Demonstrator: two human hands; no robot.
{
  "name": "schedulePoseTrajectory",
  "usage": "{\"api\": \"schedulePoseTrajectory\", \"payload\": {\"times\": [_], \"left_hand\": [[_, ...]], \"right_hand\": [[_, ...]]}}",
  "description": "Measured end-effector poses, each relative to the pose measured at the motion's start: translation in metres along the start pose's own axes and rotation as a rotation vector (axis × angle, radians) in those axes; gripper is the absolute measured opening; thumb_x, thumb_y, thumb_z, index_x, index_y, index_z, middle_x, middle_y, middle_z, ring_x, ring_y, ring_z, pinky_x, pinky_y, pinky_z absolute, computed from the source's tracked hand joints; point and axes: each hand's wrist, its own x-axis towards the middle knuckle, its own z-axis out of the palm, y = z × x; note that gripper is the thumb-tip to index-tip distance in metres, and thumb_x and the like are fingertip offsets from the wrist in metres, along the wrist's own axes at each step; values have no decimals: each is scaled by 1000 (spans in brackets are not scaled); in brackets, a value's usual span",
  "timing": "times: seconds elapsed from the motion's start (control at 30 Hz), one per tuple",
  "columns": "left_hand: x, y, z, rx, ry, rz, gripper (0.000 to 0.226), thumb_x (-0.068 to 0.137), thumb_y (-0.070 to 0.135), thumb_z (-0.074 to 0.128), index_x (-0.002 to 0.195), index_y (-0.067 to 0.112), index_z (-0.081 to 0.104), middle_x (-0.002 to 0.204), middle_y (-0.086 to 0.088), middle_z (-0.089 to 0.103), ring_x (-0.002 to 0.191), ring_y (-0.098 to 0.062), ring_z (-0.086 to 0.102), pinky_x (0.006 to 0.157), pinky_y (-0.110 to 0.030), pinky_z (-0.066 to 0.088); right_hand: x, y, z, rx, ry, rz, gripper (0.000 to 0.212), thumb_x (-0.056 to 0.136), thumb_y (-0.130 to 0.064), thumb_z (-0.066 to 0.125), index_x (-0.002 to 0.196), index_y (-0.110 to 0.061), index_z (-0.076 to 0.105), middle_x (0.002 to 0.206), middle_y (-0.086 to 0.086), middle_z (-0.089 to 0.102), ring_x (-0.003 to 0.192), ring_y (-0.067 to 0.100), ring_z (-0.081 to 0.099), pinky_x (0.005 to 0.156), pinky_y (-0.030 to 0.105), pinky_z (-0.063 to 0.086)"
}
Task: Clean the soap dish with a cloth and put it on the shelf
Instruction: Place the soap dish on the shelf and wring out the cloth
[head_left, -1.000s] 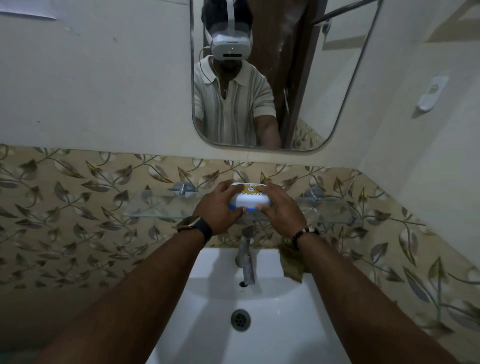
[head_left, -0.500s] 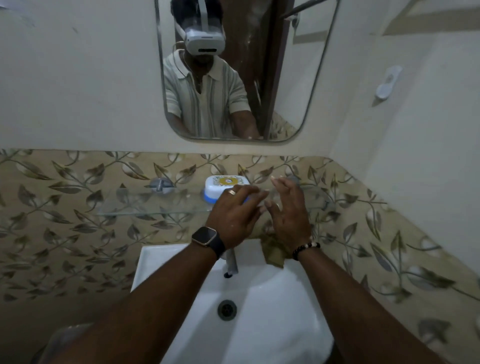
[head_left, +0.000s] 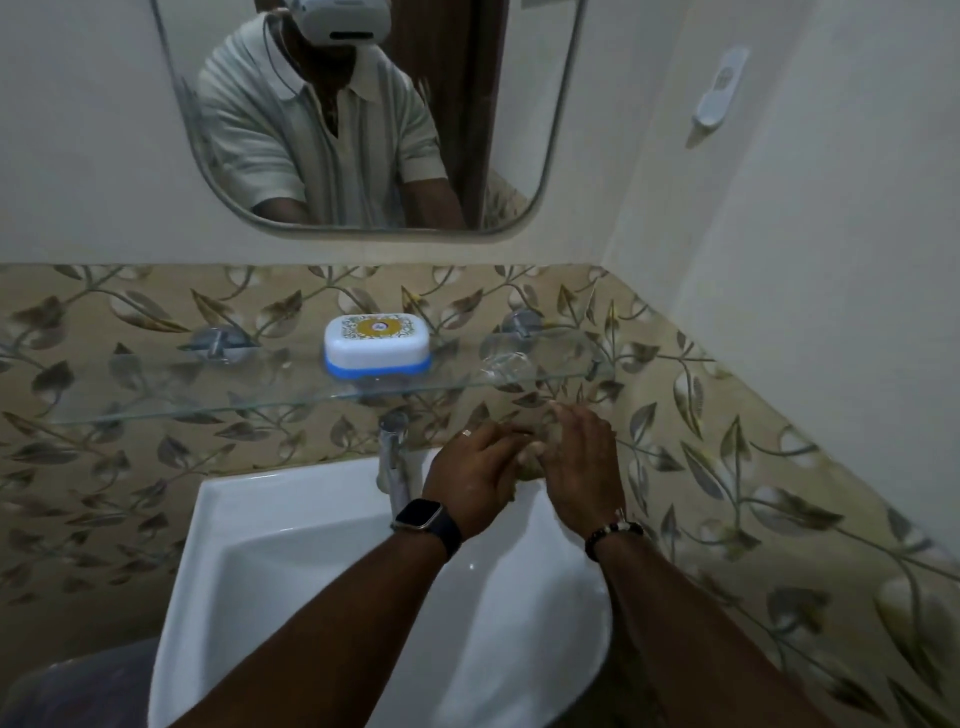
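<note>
The soap dish (head_left: 377, 344), white with a blue base and a yellow patterned lid, stands alone on the glass shelf (head_left: 156, 400) under the mirror. Below the shelf, over the back right of the basin, my left hand (head_left: 480, 473) and my right hand (head_left: 582, 462) are pressed together around an olive-brown cloth (head_left: 530, 460). Only a small bunched part of the cloth shows between my fingers. Neither hand touches the soap dish.
A chrome tap (head_left: 392, 462) rises just left of my hands. The white basin (head_left: 291, 561) lies below them. A mirror (head_left: 358, 119) hangs above the shelf, and a white holder (head_left: 719, 93) is fixed on the right wall. Leaf-patterned tiles cover the wall behind.
Both hands let go of the soap dish, which now rests on the shelf. They dropped below the shelf to the cloth at the basin's back right and closed around it.
</note>
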Motion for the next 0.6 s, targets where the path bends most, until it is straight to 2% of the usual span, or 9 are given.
{"api": "schedulePoseTrajectory", "payload": {"times": [0.1,0.17,0.27,0.33,0.47,0.6], "left_hand": [[-2,-14,20,33,-106,-138,39,100,39,46,132,26,64,132,-1,67,111,-27,63,86,-36,53],[2,-25,35,49,-160,-195,43,98,38,44,137,27,59,140,-2,63,121,-28,59,95,-38,50],[5,-39,55,84,-199,-275,48,94,33,47,140,25,57,144,-9,60,128,-32,55,104,-40,45],[7,-48,69,120,-245,-325,53,91,31,46,142,20,55,147,-12,57,130,-35,54,105,-41,44],[10,-66,97,201,-345,-467,53,90,31,42,140,16,51,142,-12,56,125,-35,53,97,-41,44],[13,-79,117,276,-407,-570,49,90,23,52,139,14,47,138,-11,54,121,-34,50,96,-43,42]], "right_hand": [[3,11,18,4,-115,96,61,94,-34,31,144,-3,45,144,22,50,130,40,49,108,55,41],[8,23,33,4,-188,126,65,94,-35,26,148,-1,40,150,24,44,137,41,43,114,54,36],[13,41,60,-45,-295,99,59,100,-26,35,154,-4,28,159,22,31,146,39,31,119,51,28],[16,50,77,-30,-363,118,60,104,-32,37,157,-10,19,163,18,23,149,35,25,122,48,22],[19,61,106,-38,-402,152,64,103,-40,47,157,-12,25,159,21,31,145,37,33,118,48,29],[18,76,130,-164,-576,167,67,103,-41,40,159,-15,15,161,14,27,146,31,28,121,43,22]]}}
